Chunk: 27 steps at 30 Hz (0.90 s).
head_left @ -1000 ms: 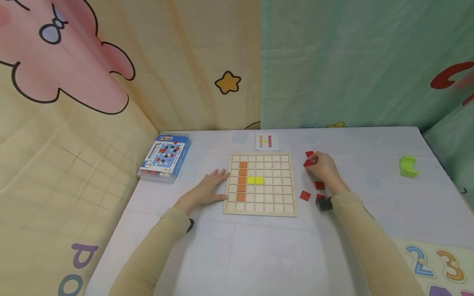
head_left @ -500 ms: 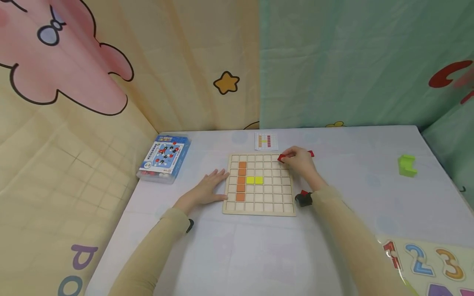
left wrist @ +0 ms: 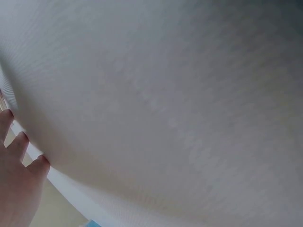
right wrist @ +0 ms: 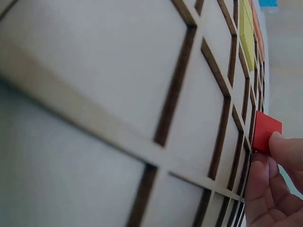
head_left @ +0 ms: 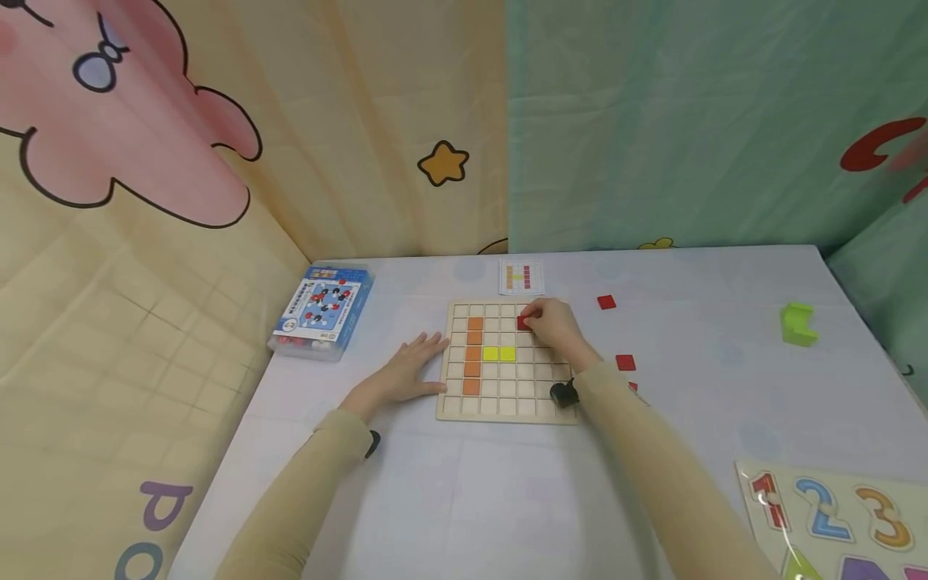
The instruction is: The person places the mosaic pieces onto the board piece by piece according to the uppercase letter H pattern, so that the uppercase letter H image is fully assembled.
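Observation:
A wooden grid board [head_left: 507, 417] lies mid-table. Several orange tiles [head_left: 473, 352] form a column in its left part, and two yellow tiles [head_left: 499, 354] sit beside their middle. My right hand [head_left: 557, 329] pinches a red tile [head_left: 522, 323] over the upper right of the grid. In the right wrist view the thumb presses on the red tile [right wrist: 266, 133], which stands tilted at the grid. My left hand [head_left: 406, 370] rests with spread fingers at the board's left edge. Only some of the left hand's fingertips [left wrist: 40, 163] show in the left wrist view.
Loose red tiles [head_left: 626, 362] lie right of the board, one partly hidden by the right sleeve. A pattern card [head_left: 521, 278] is behind the board. A blue-lidded box [head_left: 322, 310] stands at left, a green block [head_left: 798, 325] at right, a number puzzle [head_left: 834, 515] at front right.
My right hand has carried a red tile left from the loose tiles to the grid's upper right. My left hand has stayed in place.

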{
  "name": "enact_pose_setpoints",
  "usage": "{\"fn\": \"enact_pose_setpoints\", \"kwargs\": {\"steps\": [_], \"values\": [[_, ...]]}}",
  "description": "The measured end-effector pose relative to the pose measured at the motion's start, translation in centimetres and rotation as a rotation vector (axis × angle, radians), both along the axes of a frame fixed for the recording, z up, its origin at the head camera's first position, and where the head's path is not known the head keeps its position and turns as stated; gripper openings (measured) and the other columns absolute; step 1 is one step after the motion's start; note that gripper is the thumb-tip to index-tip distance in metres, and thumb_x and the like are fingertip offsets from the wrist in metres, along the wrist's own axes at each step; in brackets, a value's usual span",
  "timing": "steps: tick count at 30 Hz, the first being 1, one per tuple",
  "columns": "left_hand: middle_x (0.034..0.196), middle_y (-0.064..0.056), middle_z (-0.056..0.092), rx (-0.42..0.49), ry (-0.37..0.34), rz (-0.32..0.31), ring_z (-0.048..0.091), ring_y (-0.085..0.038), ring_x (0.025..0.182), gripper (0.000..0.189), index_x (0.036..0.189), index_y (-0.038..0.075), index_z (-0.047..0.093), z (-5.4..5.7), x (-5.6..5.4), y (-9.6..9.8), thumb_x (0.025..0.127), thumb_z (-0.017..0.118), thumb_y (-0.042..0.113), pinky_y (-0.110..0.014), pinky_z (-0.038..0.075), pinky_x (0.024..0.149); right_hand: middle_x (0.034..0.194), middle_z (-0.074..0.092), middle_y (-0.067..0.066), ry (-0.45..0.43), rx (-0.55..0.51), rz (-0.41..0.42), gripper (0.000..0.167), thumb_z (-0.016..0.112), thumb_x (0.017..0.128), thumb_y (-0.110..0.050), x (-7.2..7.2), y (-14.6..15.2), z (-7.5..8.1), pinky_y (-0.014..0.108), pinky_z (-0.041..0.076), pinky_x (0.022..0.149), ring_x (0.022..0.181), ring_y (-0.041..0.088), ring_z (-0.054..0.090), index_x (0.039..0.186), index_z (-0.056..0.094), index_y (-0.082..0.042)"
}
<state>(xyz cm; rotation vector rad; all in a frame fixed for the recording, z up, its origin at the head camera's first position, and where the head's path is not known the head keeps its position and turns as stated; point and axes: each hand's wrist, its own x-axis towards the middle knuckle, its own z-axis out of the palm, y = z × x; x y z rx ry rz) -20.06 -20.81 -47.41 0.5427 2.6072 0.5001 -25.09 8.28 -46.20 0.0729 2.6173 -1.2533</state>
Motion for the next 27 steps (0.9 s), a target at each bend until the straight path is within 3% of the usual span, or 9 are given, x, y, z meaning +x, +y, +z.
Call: {"fn": "enact_pose_setpoints", "kwargs": {"steps": [6, 16, 21, 27], "values": [[0.167, -0.003, 0.012, -0.001, 0.004, 0.004, 0.001, -0.030, 0.155, 0.090, 0.158, 0.021, 0.022, -0.1, 0.0, 0.0, 0.087, 0.071, 0.047, -0.053, 0.004, 0.125, 0.116, 0.061, 0.016, 0.031, 0.051, 0.009, 0.019, 0.059, 0.097, -0.008, 0.2, -0.2, -0.1, 0.040, 0.050, 0.097, 0.105, 0.028, 0.052, 0.111, 0.070, -0.003], [0.167, -0.003, 0.012, -0.003, 0.008, 0.007, 0.001, -0.029, 0.155, 0.090, 0.158, 0.022, 0.022, -0.1, 0.0, 0.0, 0.087, 0.070, 0.048, -0.052, 0.003, 0.125, 0.124, 0.054, 0.020, 0.111, 0.209, 0.129, 0.034, 0.062, 0.093, -0.006, 0.6, -0.6, 0.4, 0.042, 0.049, 0.101, 0.106, 0.031, 0.052, 0.126, 0.065, 0.004], [0.167, -0.005, 0.013, 0.003, 0.019, -0.004, 0.003, -0.032, 0.154, 0.089, 0.158, 0.020, 0.023, -0.1, 0.1, -0.2, 0.088, 0.070, 0.047, -0.054, 0.004, 0.124, 0.126, 0.054, 0.020, 0.067, 0.148, 0.148, 0.041, 0.062, 0.094, -0.010, 0.7, 0.1, 0.6, 0.041, 0.049, 0.099, 0.106, 0.030, 0.052, 0.133, 0.060, 0.002], [0.167, -0.005, 0.013, -0.002, 0.014, -0.007, 0.002, -0.031, 0.154, 0.090, 0.158, 0.020, 0.022, 0.1, 0.0, -0.2, 0.088, 0.070, 0.048, -0.054, 0.005, 0.125, 0.136, 0.056, 0.018, -0.025, 0.032, 0.109, 0.042, 0.060, 0.097, -0.022, 1.6, 3.3, 1.9, 0.046, 0.049, 0.103, 0.123, 0.033, 0.055, 0.135, 0.058, -0.006]]}}
